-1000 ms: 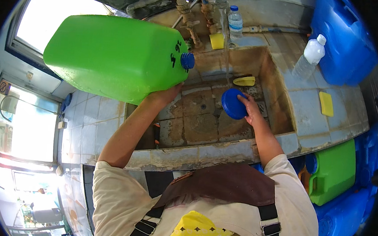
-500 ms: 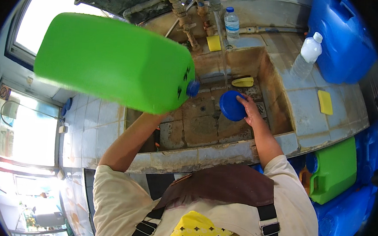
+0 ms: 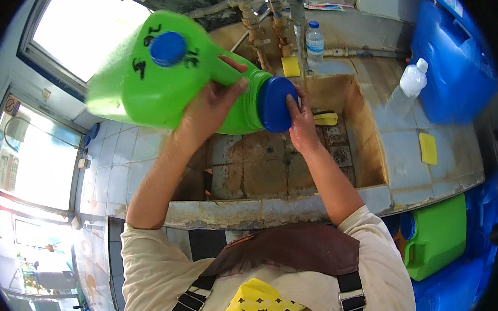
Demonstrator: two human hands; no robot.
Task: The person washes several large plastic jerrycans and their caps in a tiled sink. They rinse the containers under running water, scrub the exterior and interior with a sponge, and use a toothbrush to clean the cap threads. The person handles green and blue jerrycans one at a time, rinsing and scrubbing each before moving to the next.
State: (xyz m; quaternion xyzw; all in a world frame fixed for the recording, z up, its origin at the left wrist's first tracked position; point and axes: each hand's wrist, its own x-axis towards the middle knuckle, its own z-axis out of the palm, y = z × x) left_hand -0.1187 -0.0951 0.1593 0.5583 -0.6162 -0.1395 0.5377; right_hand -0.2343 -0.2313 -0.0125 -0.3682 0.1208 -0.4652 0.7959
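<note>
Holding green jug (image 3: pixel 164 94) left, blue lid (image 3: pixel 277 105) right (at jug's mouth (image 3: pixel 255 101)), hands (image 3: pixel 209 111) (image 3: pixel 305 127) closed

The left hand (image 3: pixel 207 109) grips a green jug (image 3: pixel 155 94). At its right end, the right hand (image 3: pixel 305 125) holds a blue lid (image 3: pixel 276 106).

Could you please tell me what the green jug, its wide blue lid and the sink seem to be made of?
Green jug: likely plastic, smooth with a slight sheen, judging by its even colour and moulded handle.
Wide blue lid: probably plastic too, smooth and evenly coloured.
Sink: apparently tiled masonry, worn and brown-stained; joint lines cross its floor, though the wall material is unclear.
</note>
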